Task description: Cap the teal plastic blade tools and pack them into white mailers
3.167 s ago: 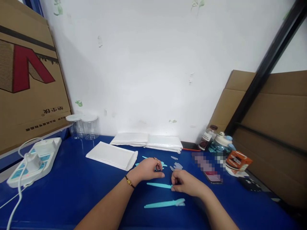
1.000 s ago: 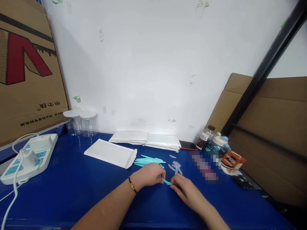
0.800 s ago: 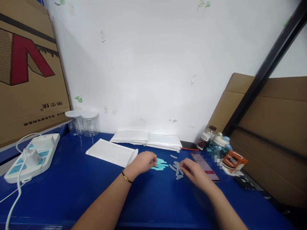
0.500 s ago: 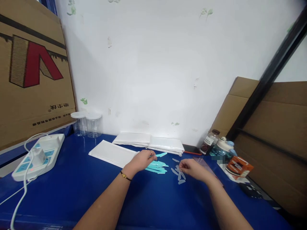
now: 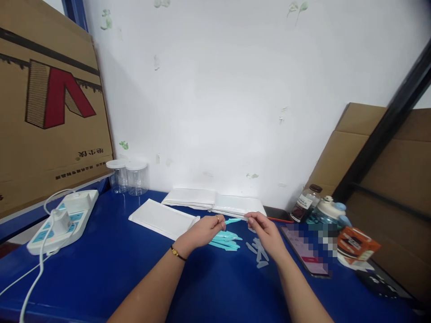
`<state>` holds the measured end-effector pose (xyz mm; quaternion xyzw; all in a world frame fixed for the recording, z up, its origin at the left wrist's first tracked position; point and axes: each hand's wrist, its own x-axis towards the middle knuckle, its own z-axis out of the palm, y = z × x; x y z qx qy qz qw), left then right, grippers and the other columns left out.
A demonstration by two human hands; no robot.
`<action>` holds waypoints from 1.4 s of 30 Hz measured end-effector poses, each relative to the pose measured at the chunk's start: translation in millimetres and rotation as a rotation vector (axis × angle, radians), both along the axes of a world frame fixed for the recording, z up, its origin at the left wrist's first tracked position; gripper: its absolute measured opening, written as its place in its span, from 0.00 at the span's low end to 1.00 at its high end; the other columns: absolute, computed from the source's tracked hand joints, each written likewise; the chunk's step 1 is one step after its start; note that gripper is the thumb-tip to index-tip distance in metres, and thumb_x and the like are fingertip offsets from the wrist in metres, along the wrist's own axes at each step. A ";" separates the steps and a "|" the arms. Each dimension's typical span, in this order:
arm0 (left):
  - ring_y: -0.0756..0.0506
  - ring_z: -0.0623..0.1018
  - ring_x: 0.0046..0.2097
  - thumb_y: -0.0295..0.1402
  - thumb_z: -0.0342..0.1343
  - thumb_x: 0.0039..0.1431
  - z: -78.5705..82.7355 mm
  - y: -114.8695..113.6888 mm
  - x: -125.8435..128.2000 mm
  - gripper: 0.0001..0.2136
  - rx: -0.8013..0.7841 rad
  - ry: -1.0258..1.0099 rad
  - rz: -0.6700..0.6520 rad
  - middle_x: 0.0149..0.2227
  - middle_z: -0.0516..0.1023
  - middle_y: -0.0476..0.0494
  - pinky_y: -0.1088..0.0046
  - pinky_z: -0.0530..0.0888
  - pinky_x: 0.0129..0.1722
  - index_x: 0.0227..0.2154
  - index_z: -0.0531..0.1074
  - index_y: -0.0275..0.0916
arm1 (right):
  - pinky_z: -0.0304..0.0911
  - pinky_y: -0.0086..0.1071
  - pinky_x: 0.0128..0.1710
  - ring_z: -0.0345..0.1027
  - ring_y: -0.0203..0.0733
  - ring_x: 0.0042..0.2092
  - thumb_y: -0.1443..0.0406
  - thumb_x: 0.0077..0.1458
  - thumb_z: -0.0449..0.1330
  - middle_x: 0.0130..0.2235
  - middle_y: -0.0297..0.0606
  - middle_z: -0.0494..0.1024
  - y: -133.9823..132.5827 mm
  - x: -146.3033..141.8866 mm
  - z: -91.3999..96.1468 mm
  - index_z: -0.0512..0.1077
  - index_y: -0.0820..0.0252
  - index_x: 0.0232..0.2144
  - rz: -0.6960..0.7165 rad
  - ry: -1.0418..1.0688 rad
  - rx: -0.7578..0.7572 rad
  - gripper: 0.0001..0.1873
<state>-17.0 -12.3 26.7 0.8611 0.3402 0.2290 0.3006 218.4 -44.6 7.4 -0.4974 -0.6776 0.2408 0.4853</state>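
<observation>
Head view, blue tabletop (image 5: pixel 101 269) against scuffed white wall (image 5: pixel 208 89), slim turquoise stick (image 5: pixel 233 220) pinched in left hand (image 5: pixel 206 231), pointing toward right hand (image 5: pixel 267 233), fingertips together there, grasp unclear, matching sticks (image 5: pixel 226 242) nearby.

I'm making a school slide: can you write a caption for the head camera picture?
The left hand holds a teal stick near the right hand, above a blue table.

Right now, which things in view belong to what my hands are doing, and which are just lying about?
Seemingly part of the job:
turquoise piece at your left hand
turquoise pile
translucent pieces by your right hand

Seemingly just lying about:
power strip
lidded clear jars
pink-screened phone
dark-capped bottle
orange box
perhaps the white packets
</observation>
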 end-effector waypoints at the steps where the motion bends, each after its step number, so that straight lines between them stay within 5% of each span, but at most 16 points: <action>1: 0.50 0.70 0.34 0.41 0.36 0.64 0.7 -0.4 0.2 0.16 -0.001 0.001 -0.006 0.33 0.72 0.49 0.76 0.64 0.33 0.33 0.66 0.39 | 0.61 0.30 0.35 0.64 0.38 0.34 0.53 0.57 0.52 0.32 0.36 0.70 -0.8 -0.3 1.3 0.70 0.59 0.39 -0.004 0.002 0.004 0.17; 16: 0.48 0.71 0.35 0.41 0.40 0.63 -8.9 0.8 9.1 0.15 0.187 0.165 0.057 0.32 0.73 0.49 0.76 0.63 0.34 0.34 0.70 0.41 | 0.61 0.29 0.31 0.66 0.38 0.30 0.54 0.53 0.56 0.27 0.36 0.74 3.1 -12.3 -6.2 0.74 0.60 0.36 0.142 -0.015 -0.126 0.17; 20: 0.43 0.70 0.46 0.39 0.51 0.56 -23.2 10.9 10.8 0.15 0.287 0.171 0.233 0.44 0.72 0.45 0.71 0.65 0.43 0.46 0.67 0.44 | 0.62 0.31 0.31 0.68 0.40 0.29 0.53 0.51 0.57 0.28 0.38 0.76 21.0 8.2 -21.7 0.74 0.62 0.36 -0.040 0.026 -0.106 0.19; 23: 0.42 0.71 0.46 0.37 0.55 0.52 -36.1 21.5 7.2 0.16 0.243 0.239 0.339 0.44 0.72 0.43 0.69 0.66 0.43 0.45 0.68 0.42 | 0.62 0.33 0.33 0.70 0.43 0.32 0.54 0.50 0.57 0.28 0.40 0.77 35.6 23.4 -36.6 0.75 0.63 0.34 -0.157 -0.011 -0.136 0.18; 27: 0.43 0.72 0.44 0.37 0.56 0.51 -43.9 27.5 4.8 0.12 0.215 0.297 0.296 0.40 0.74 0.46 0.71 0.66 0.42 0.39 0.71 0.44 | 0.61 0.33 0.34 0.71 0.44 0.33 0.56 0.52 0.54 0.29 0.39 0.79 46.4 32.8 -48.6 0.76 0.61 0.32 -0.207 -0.193 -0.194 0.17; 31: 0.47 0.73 0.37 0.35 0.56 0.51 -38.5 23.8 8.4 0.04 0.172 0.344 0.236 0.33 0.75 0.50 0.73 0.64 0.39 0.30 0.74 0.43 | 0.60 0.34 0.39 0.69 0.46 0.40 0.59 0.51 0.54 0.36 0.40 0.78 47.9 43.8 -50.1 0.76 0.58 0.33 -0.320 -0.378 -0.148 0.13; 35: 0.48 0.74 0.34 0.32 0.53 0.53 -31.2 18.6 12.4 0.05 0.149 0.354 0.234 0.31 0.77 0.50 0.73 0.63 0.39 0.25 0.73 0.42 | 0.58 0.31 0.34 0.68 0.43 0.36 0.62 0.45 0.60 0.32 0.39 0.76 44.3 53.8 -50.8 0.74 0.57 0.25 -0.352 -0.557 -0.189 0.05; 42: 0.48 0.74 0.34 0.30 0.49 0.54 -32.0 19.0 12.3 0.07 0.173 0.293 0.264 0.31 0.77 0.49 0.74 0.62 0.36 0.27 0.73 0.41 | 0.56 0.30 0.31 0.66 0.40 0.32 0.66 0.46 0.58 0.30 0.40 0.75 43.6 51.0 -56.0 0.70 0.60 0.23 -0.321 -0.523 -0.216 0.03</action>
